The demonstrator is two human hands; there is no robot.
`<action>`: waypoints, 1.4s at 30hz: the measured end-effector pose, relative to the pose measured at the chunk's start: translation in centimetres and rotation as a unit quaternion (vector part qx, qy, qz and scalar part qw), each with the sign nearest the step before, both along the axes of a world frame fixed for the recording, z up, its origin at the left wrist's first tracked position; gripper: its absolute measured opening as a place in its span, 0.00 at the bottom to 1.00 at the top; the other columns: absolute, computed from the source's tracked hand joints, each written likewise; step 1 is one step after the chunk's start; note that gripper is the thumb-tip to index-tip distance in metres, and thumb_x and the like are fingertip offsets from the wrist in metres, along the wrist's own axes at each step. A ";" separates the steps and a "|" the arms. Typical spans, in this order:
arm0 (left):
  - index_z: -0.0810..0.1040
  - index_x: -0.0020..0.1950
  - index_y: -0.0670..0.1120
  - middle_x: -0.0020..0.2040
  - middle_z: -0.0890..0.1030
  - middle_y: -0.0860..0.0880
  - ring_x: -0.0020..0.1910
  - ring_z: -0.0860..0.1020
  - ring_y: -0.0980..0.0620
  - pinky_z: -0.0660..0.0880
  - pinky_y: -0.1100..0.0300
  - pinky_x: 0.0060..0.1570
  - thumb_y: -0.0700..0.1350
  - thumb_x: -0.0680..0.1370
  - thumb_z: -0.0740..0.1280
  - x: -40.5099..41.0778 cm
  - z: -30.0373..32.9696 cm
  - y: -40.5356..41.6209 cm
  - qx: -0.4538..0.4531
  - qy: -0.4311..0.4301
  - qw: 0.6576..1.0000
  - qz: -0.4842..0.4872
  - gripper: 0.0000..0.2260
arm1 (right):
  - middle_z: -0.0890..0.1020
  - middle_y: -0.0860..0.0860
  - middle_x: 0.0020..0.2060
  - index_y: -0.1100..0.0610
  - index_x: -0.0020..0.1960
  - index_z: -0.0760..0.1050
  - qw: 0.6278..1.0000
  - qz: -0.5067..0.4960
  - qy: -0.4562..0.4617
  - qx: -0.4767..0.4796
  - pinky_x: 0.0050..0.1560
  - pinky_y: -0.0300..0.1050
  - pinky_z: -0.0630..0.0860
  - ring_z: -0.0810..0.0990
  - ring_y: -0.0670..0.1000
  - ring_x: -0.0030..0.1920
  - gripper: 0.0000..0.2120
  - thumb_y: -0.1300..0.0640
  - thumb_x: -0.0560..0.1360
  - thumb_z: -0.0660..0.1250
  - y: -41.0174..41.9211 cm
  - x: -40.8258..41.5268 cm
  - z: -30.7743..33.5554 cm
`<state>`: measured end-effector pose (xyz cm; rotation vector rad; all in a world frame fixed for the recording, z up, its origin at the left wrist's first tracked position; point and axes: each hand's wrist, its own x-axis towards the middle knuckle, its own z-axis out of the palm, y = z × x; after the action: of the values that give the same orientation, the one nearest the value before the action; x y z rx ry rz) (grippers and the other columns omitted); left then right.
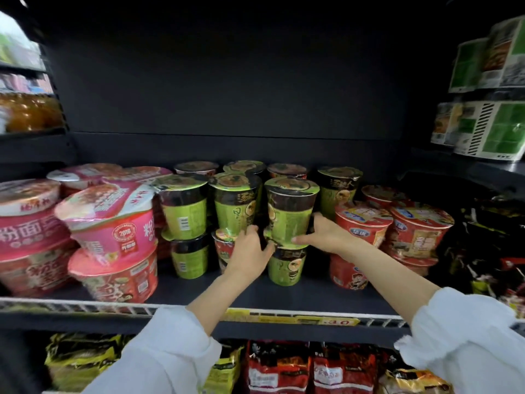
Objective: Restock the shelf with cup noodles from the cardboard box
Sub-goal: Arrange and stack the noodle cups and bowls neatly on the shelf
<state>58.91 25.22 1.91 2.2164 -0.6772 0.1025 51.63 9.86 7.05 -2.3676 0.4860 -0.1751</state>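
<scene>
Where the shelf (284,297) begins on the left, I see pink noodle bowls (110,220) stacked in two layers, the upper ones tilted a little. Just beside them stand green cup noodles (184,214), also in two layers, with more green cups in the row behind.

My left hand (250,251) reaches in at the middle of the shelf. Its fingers are curled against the lower left side of the held cup (289,214), near the base. This cup is green with a dark band under its lid, and it sits on top of the lower green cup (287,265), which stands on the shelf floor. The held cup looks upright; I cannot tell if its bottom is fully resting on the lid below or slightly lifted.

My right hand (326,234) is on the other side of the same cup, thumb across the front near the base and the fingers going behind it. So both hands are close together and clamped on this one cup from the two sides.

To the right of it stand red cups (363,226), again stacked, and then dark packets (488,237) at the far right. A yellow price tag (289,318) is on the front rail of the shelf. Under the shelf lie red and yellow noodle bags (284,365).
</scene>
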 end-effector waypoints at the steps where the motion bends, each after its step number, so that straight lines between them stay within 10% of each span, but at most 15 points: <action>1: 0.68 0.68 0.38 0.62 0.76 0.40 0.61 0.75 0.43 0.72 0.53 0.60 0.46 0.77 0.67 0.2 -0.1 0.0 0.006 0.012 1.000 -0.010 0.23 | 0.73 0.53 0.65 0.62 0.70 0.62 1.000 0.005 0.011 0.008 0.59 0.41 0.69 0.72 0.53 0.65 0.36 0.52 0.69 0.74 0.3 0.1 -0.7; 7: 0.67 0.71 0.43 0.65 0.75 0.43 0.63 0.75 0.44 0.72 0.53 0.64 0.38 0.76 0.64 0.1 -0.2 -0.1 -0.015 0.038 0.994 -0.105 0.23 | 0.75 0.56 0.62 0.62 0.67 0.67 0.999 -0.033 -0.029 -0.026 0.61 0.44 0.71 0.73 0.56 0.65 0.33 0.53 0.68 0.76 1.3 0.0 -2.2; 16: 0.67 0.72 0.43 0.67 0.74 0.42 0.64 0.74 0.43 0.72 0.49 0.64 0.37 0.74 0.68 0.8 -0.8 -1.0 -0.026 0.055 0.991 -0.121 0.26 | 0.77 0.52 0.41 0.64 0.53 0.77 0.992 -0.108 -0.021 -0.064 0.37 0.41 0.68 0.76 0.51 0.43 0.16 0.53 0.72 0.72 0.6 -1.0 -2.4; 24: 0.69 0.68 0.44 0.65 0.68 0.44 0.66 0.69 0.46 0.65 0.57 0.65 0.53 0.69 0.75 -0.2 -0.4 -3.0 -0.021 0.047 0.995 -0.082 0.32 | 0.77 0.62 0.54 0.68 0.59 0.69 0.953 -0.156 0.025 -0.259 0.48 0.48 0.73 0.77 0.61 0.56 0.26 0.47 0.74 0.68 2.5 -2.9 2.0; 30: 0.75 0.63 0.45 0.61 0.78 0.46 0.64 0.73 0.47 0.72 0.52 0.62 0.57 0.66 0.76 -0.1 -0.4 -3.5 -0.028 0.084 0.990 -0.107 0.30 | 0.72 0.59 0.57 0.60 0.62 0.64 0.901 -0.150 -0.124 -0.388 0.44 0.48 0.69 0.72 0.60 0.58 0.23 0.51 0.73 0.65 3.6 -3.0 6.8; 36: 0.74 0.63 0.45 0.61 0.78 0.46 0.63 0.73 0.47 0.71 0.57 0.60 0.54 0.66 0.76 -0.1 -0.6 -3.8 -0.049 0.100 0.989 -0.100 0.29 | 0.74 0.57 0.59 0.56 0.64 0.73 0.885 -0.109 -0.030 -0.452 0.55 0.53 0.72 0.72 0.59 0.63 0.34 0.30 0.73 0.54 3.4 -0.3 6.8; 42: 0.71 0.65 0.43 0.63 0.76 0.45 0.64 0.73 0.47 0.70 0.58 0.57 0.54 0.66 0.77 0.3 -0.6 -3.8 -0.038 0.109 0.989 -0.097 0.32 | 0.77 0.56 0.62 0.54 0.69 0.70 0.925 -0.006 0.017 -0.379 0.59 0.50 0.71 0.74 0.58 0.64 0.23 0.46 0.77 0.63 1.3 -0.6 7.8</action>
<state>59.20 21.44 1.34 2.0408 -0.7493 -0.2066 51.05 11.12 14.86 -3.1278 0.5076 -0.3852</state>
